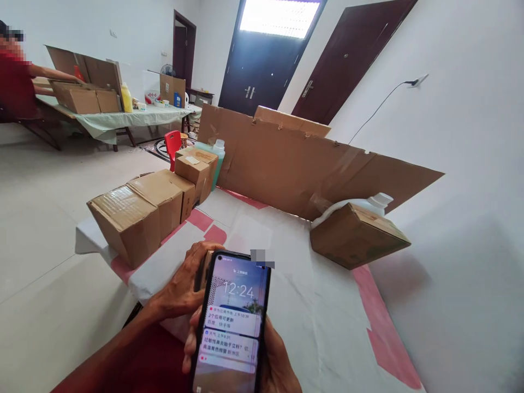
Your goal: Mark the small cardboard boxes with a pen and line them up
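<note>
My right hand (pixel 280 360) is closed round a smartphone (pixel 229 327), held upright close to me. Its screen is lit and shows 12:24 above several notifications. Fingertips wrap the phone's left edge, while the palm lies along its right side. Just behind and left of the phone, my left hand (pixel 180 286) is closed over a small brownish block-like object (pixel 203 268). The phone covers most of that object, so its kind cannot be told. Both hands are over the near edge of a table with a white and pink cloth (pixel 282 278).
Cardboard boxes (pixel 143 213) line the table's left side, with a jug of green liquid (pixel 219 161) behind them. A cardboard panel (pixel 286 155) stands across the back. Another box (pixel 358 237) and a white jug (pixel 379 202) sit at right. A person in red (pixel 16 82) works at a farther table.
</note>
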`<state>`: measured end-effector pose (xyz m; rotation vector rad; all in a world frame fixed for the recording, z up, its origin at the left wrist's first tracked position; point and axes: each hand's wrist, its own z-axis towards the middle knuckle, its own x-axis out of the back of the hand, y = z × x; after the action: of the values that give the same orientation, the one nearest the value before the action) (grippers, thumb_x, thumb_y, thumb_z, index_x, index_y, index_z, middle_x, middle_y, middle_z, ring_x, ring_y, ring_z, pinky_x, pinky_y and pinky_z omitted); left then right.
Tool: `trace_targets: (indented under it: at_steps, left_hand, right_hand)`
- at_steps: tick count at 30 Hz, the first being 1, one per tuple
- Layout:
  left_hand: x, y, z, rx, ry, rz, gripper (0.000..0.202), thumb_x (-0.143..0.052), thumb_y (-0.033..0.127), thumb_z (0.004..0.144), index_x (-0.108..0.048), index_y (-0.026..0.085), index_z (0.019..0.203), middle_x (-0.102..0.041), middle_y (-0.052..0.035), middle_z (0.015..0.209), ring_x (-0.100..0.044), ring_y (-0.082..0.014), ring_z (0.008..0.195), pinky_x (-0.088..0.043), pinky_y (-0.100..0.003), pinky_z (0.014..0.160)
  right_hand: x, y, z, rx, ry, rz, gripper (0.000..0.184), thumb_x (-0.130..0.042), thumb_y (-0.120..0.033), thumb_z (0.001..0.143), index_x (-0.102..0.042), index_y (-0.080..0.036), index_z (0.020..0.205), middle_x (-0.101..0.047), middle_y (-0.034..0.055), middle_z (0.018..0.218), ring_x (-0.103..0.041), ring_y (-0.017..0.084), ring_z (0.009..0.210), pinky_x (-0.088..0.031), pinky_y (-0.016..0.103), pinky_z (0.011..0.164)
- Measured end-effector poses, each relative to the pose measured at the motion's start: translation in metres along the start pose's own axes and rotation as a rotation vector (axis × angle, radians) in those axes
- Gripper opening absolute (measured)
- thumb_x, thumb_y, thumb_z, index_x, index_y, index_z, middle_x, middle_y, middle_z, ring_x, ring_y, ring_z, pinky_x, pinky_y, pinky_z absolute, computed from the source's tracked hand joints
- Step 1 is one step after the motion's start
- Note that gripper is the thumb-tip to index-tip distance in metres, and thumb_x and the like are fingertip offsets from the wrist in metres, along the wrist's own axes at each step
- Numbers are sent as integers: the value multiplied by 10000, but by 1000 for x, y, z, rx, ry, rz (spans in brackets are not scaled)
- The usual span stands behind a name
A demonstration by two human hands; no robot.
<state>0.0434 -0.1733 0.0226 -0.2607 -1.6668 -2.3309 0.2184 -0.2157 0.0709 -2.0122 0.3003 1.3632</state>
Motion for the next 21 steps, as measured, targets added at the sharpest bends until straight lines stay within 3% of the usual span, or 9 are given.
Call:
trace_targets:
  at_steps: [4, 7, 9, 12, 14, 17, 21]
  left_hand:
    - [11, 1, 3, 53, -52, -16, 575, -660, 435, 869, -489, 268, 1392, -610, -83, 1320, -599, -297, 1213, -464, -448, 1074]
    - [16, -4, 13, 117, -36, -68, 557, -661, 469, 867, -507, 238, 1350, -642, -86, 1266, -616, -292, 1161, -488, -409, 1009]
    - [19, -9, 22, 159, -23, -107, 527, -656, 511, 870, -533, 221, 1294, -661, -76, 1203, -628, -282, 1105, -499, -386, 960]
    - [21, -17, 38, 196, -37, -160, 469, -629, 560, 893, -569, 213, 1203, -672, -56, 1141, -622, -271, 1069, -489, -363, 929]
    - [21, -24, 48, 214, -51, -183, 459, -611, 578, 906, -584, 209, 1178, -672, -52, 1136, -612, -273, 1073, -475, -359, 930]
    - [17, -35, 60, 219, -61, -234, 486, -588, 609, 921, -602, 202, 1187, -671, -51, 1111, -597, -275, 1072, -460, -364, 943]
    - [11, -47, 70, 202, -53, -303, 550, -530, 660, 951, -621, 196, 1232, -686, -59, 1161, -603, -283, 1114, -457, -387, 991]
  right_hand:
    - [6, -16, -7, 125, 134, -87, 665, -687, -744, 814, -801, -164, 1117, -799, 156, 1112, -770, 321, 895, -623, 462, 807]
    - [31, -43, -10, 341, 335, -218, 697, -668, -800, 791, -800, -189, 1101, -803, 154, 1110, -776, 325, 899, -620, 496, 844]
    - [65, -66, -11, 486, 565, -319, 708, -703, -796, 757, -787, -181, 1096, -810, 138, 1073, -776, 309, 921, -613, 469, 883]
    - [136, -96, -14, 628, 1012, -548, 711, -781, -752, 658, -758, -152, 1038, -808, 99, 971, -756, 296, 943, -611, 399, 832]
    - [186, -109, -21, 572, 1201, -737, 726, -745, -786, 608, -746, -132, 925, -789, 119, 881, -738, 345, 963, -606, 408, 774]
    - [243, -118, -37, 435, 1429, -1066, 686, -561, -826, 691, -730, -172, 811, -779, 165, 856, -719, 400, 1009, -589, 440, 758]
    - [276, -120, -61, 206, 1571, -1397, 624, -383, -725, 800, -730, -213, 885, -780, 204, 1031, -707, 423, 1041, -559, 484, 858]
